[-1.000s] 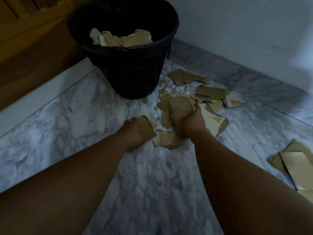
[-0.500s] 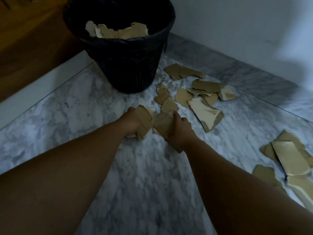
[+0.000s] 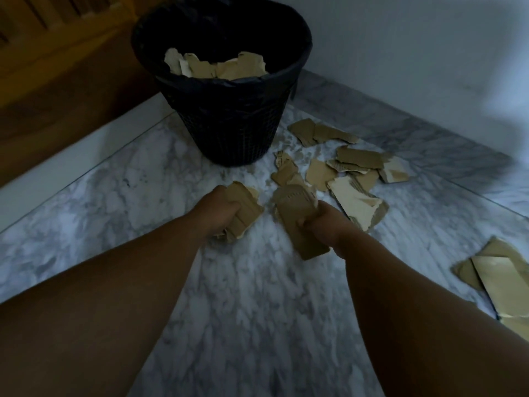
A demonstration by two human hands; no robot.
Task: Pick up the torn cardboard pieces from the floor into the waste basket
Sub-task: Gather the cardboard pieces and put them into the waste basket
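While left hand [image 3: 220,209] and right hand [image 3: 323,223] each clutch torn cardboard pieces [image 3: 294,204] | risk: loosely bunched scraps may slip out short of the waste basket [image 3: 229,133]

Forearms extended forward. Left grip [image 3: 219,213] clenches cardboard wad [image 3: 246,209]; right grip [image 3: 326,224] clenches cardboard strip [image 3: 294,210].
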